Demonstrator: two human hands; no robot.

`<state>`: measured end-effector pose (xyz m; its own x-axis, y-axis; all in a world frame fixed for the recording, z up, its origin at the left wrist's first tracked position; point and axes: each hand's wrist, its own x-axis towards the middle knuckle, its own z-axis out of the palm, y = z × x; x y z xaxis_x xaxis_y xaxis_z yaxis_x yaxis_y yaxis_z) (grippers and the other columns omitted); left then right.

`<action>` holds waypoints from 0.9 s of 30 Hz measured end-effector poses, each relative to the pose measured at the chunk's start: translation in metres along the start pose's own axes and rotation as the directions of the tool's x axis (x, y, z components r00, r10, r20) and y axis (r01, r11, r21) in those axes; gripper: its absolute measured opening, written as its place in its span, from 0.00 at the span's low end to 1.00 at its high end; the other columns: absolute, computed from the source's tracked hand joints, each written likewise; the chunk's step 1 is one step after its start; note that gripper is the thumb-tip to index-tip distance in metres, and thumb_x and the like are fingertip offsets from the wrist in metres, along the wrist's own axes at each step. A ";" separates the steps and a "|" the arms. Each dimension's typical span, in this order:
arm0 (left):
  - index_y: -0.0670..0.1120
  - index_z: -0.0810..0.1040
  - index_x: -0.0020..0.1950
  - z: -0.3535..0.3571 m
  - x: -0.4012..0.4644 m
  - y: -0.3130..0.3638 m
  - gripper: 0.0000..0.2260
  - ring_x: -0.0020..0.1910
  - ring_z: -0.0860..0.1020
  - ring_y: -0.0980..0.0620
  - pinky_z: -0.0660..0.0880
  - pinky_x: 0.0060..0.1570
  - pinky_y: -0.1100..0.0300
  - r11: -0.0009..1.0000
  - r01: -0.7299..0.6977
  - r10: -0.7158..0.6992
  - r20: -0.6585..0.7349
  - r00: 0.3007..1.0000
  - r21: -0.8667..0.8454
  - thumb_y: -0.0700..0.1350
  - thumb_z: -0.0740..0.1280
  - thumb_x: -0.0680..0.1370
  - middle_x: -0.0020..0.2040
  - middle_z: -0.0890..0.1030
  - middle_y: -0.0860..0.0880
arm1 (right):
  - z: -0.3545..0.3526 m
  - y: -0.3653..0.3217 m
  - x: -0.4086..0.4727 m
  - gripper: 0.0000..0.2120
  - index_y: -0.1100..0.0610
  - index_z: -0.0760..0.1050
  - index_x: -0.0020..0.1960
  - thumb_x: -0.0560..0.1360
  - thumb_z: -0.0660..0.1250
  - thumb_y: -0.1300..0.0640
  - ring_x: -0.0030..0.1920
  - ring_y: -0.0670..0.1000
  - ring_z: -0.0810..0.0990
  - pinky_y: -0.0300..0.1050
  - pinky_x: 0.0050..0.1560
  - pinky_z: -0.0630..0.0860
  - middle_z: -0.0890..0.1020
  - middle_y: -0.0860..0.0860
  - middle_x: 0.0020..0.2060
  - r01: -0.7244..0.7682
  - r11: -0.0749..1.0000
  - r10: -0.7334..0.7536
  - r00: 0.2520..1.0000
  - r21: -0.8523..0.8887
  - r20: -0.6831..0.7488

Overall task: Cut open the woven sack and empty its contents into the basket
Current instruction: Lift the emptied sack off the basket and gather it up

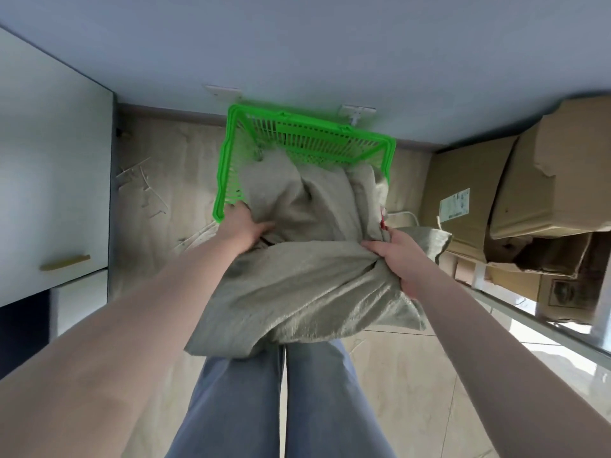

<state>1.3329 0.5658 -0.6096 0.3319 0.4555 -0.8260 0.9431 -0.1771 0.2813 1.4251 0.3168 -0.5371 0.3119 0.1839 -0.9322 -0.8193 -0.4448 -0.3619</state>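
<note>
The floor carried the green basket, cardboard boxes at the right, and what seemed thin cut strips.

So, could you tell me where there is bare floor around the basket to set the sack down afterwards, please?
Bare floor lies right of the legs, before the glass edge. Left of the green basket, the floor up to the white cabinet is littered with scraps. The right is crowded with cardboard boxes. The woven sack, gripped by left hand and right hand, fills the basket.
</note>
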 end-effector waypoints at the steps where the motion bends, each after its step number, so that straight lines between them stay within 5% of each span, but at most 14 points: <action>1: 0.35 0.67 0.65 0.000 0.002 -0.001 0.24 0.60 0.74 0.33 0.70 0.63 0.47 0.999 0.005 0.002 -0.125 0.992 0.052 0.41 0.71 0.73 0.68 0.66 0.36 | 0.003 0.000 -0.002 0.16 0.60 0.75 0.63 0.76 0.68 0.65 0.52 0.60 0.84 0.56 0.53 0.81 0.84 0.59 0.52 0.010 0.999 -0.011 1.000 0.042 0.023; 3: 0.38 0.62 0.65 -0.004 0.001 0.002 0.22 0.58 0.72 0.31 0.69 0.62 0.46 0.997 0.070 -0.074 -0.273 0.959 -0.023 0.31 0.61 0.73 0.69 0.58 0.36 | 0.014 0.002 -0.008 0.16 0.59 0.75 0.63 0.76 0.69 0.65 0.53 0.58 0.84 0.54 0.53 0.81 0.84 0.58 0.53 -0.011 0.998 0.001 0.988 0.064 0.153; 5: 0.44 0.57 0.72 0.002 0.001 0.010 0.27 0.61 0.70 0.32 0.67 0.65 0.47 0.972 0.180 -0.213 -0.244 0.946 -0.150 0.33 0.58 0.74 0.71 0.57 0.36 | 0.027 0.006 -0.011 0.14 0.59 0.76 0.61 0.76 0.69 0.65 0.49 0.56 0.85 0.52 0.49 0.83 0.85 0.57 0.50 -0.021 0.998 0.011 0.987 0.060 0.163; 9: 0.44 0.42 0.78 0.027 -0.013 0.016 0.35 0.67 0.69 0.35 0.67 0.64 0.49 0.990 0.008 -0.011 -0.019 1.000 -0.139 0.34 0.59 0.78 0.70 0.66 0.33 | 0.037 0.010 -0.008 0.13 0.60 0.77 0.60 0.76 0.68 0.64 0.47 0.57 0.85 0.51 0.47 0.83 0.85 0.58 0.48 0.016 0.991 -0.010 0.999 0.132 -0.046; 13: 0.52 0.45 0.79 -0.003 0.005 -0.003 0.37 0.62 0.74 0.43 0.68 0.58 0.57 0.971 0.050 -0.141 -0.396 0.907 -0.233 0.32 0.60 0.76 0.66 0.72 0.41 | 0.026 0.020 -0.009 0.13 0.60 0.76 0.60 0.76 0.69 0.62 0.49 0.58 0.85 0.53 0.50 0.82 0.86 0.57 0.50 0.016 0.978 0.006 0.994 0.207 -0.105; 15: 0.53 0.47 0.79 0.008 -0.008 0.006 0.38 0.66 0.71 0.46 0.65 0.64 0.60 0.969 -0.247 0.245 -0.073 0.967 -0.020 0.29 0.60 0.75 0.70 0.66 0.44 | 0.026 0.025 -0.006 0.15 0.60 0.75 0.62 0.76 0.70 0.60 0.52 0.59 0.84 0.57 0.56 0.80 0.84 0.58 0.53 0.007 0.987 0.025 0.981 0.159 -0.193; 16: 0.52 0.51 0.78 0.022 -0.014 0.008 0.38 0.70 0.68 0.44 0.61 0.68 0.61 0.905 -0.414 0.397 0.157 0.904 0.094 0.28 0.59 0.74 0.74 0.61 0.42 | 0.027 0.026 -0.005 0.15 0.60 0.75 0.62 0.76 0.70 0.60 0.52 0.59 0.83 0.58 0.56 0.79 0.84 0.58 0.53 0.002 0.992 0.022 0.982 0.125 -0.190; 18: 0.50 0.61 0.77 0.024 -0.011 0.011 0.34 0.69 0.68 0.39 0.63 0.70 0.58 0.890 -0.437 0.393 0.267 0.880 0.130 0.28 0.58 0.73 0.74 0.61 0.37 | 0.031 0.025 -0.005 0.14 0.59 0.76 0.61 0.76 0.70 0.61 0.51 0.59 0.84 0.58 0.56 0.80 0.85 0.57 0.51 -0.001 0.997 0.011 0.992 0.076 -0.128; 20: 0.45 0.64 0.75 0.003 0.005 0.018 0.29 0.61 0.74 0.37 0.69 0.65 0.53 0.983 -0.181 0.182 -0.121 0.976 0.017 0.31 0.58 0.74 0.69 0.67 0.35 | 0.031 0.023 -0.006 0.13 0.57 0.77 0.59 0.75 0.70 0.60 0.50 0.57 0.85 0.57 0.56 0.80 0.86 0.56 0.49 0.023 0.996 -0.012 0.992 0.084 -0.123; 22: 0.44 0.64 0.72 -0.009 0.010 0.016 0.25 0.53 0.74 0.41 0.68 0.59 0.56 0.984 -0.051 -0.023 -0.402 0.915 -0.173 0.32 0.57 0.75 0.67 0.65 0.36 | 0.032 0.020 -0.005 0.14 0.57 0.76 0.59 0.74 0.71 0.59 0.51 0.57 0.84 0.57 0.57 0.79 0.85 0.56 0.51 0.063 0.992 -0.036 0.969 0.105 -0.244; 25: 0.45 0.59 0.73 0.016 -0.011 0.016 0.27 0.60 0.74 0.40 0.68 0.60 0.59 0.960 -0.260 0.254 -0.066 0.965 -0.108 0.34 0.61 0.76 0.66 0.69 0.35 | 0.036 0.017 -0.005 0.13 0.54 0.76 0.58 0.74 0.71 0.60 0.51 0.55 0.83 0.53 0.54 0.81 0.84 0.53 0.50 0.144 0.983 -0.107 0.954 0.115 -0.280; 27: 0.46 0.55 0.74 0.013 -0.010 0.009 0.33 0.65 0.71 0.38 0.66 0.67 0.53 0.977 -0.139 0.143 0.016 0.990 -0.165 0.48 0.70 0.75 0.67 0.69 0.34 | 0.038 0.016 -0.009 0.16 0.53 0.77 0.59 0.73 0.72 0.61 0.51 0.54 0.84 0.48 0.52 0.81 0.86 0.52 0.50 0.159 0.981 -0.151 0.986 0.113 -0.075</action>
<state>1.3375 0.5481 -0.6053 0.4631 0.4118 -0.7849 0.8780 -0.0923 0.4696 1.3912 0.3411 -0.5342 0.4673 0.1833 -0.8649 -0.8082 -0.3081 -0.5019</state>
